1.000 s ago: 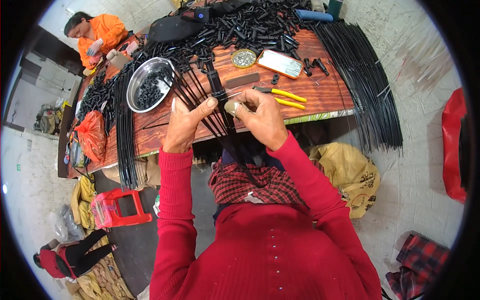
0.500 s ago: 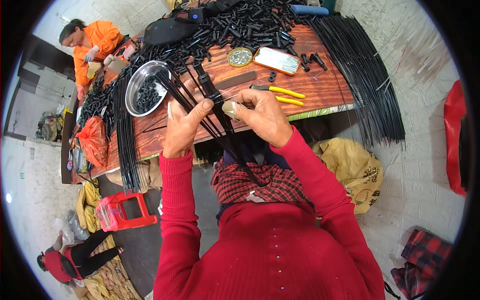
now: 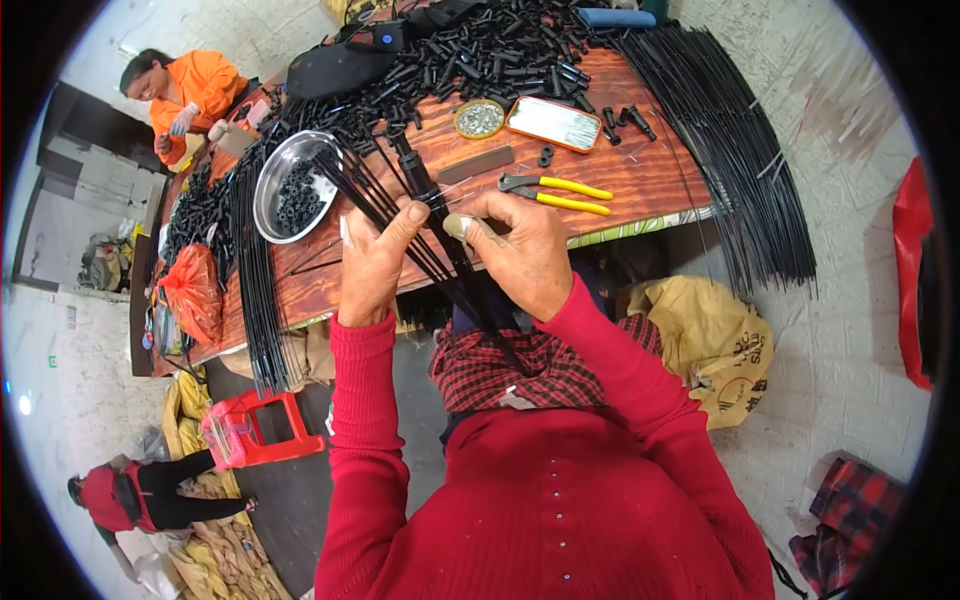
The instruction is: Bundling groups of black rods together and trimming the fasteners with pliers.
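My left hand [image 3: 378, 255] is closed around a bundle of thin black umbrella ribs [image 3: 425, 262], which slants from the table edge down to my lap. The ribs meet at a black plastic runner [image 3: 418, 178] at the top. Close by on the right, my right hand [image 3: 525, 255] pinches thumb against fingertips at a fine wire [image 3: 457, 192] beside the runner. Tan tape wraps its thumb. The wire's end between the fingers is too small to make out clearly.
On the table [image 3: 640, 180] lie yellow-handled pliers [image 3: 570, 190], a steel bowl [image 3: 268, 205] of black rings, a tray [image 3: 555, 122] of pins, a round tin [image 3: 479, 118], a heap of black plastic parts [image 3: 480, 60] and long rods [image 3: 730, 150]. A person in orange [image 3: 205, 90] sits far left.
My right hand has drawn slightly back from the runner, and its fingers are more curled. My left hand keeps its hold. At far left the person in orange moves their hands.
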The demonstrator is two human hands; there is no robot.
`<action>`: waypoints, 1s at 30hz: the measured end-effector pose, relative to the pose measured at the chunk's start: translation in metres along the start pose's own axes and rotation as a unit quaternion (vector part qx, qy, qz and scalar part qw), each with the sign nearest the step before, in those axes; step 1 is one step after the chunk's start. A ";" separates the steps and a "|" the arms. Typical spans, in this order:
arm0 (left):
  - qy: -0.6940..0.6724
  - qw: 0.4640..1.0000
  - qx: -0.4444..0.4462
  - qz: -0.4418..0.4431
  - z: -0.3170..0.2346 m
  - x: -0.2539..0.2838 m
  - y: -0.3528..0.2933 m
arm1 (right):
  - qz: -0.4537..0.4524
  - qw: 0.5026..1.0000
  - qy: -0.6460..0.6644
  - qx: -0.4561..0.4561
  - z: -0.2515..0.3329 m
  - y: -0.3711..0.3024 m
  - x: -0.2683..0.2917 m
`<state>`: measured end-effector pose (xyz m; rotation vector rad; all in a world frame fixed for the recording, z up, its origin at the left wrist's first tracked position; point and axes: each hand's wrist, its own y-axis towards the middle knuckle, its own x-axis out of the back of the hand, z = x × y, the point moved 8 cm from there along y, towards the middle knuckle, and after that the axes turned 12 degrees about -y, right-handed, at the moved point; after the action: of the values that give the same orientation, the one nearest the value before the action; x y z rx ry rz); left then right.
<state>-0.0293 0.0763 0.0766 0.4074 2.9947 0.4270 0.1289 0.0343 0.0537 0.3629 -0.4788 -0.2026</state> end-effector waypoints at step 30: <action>-0.055 0.996 0.032 -0.058 -0.006 -0.013 0.000 | -0.022 0.943 0.316 -0.101 -0.016 0.002 -0.018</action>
<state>-0.0178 0.0710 0.0825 0.2515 2.9109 0.2890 0.1210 0.0456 0.0336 0.2181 0.1845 -0.1648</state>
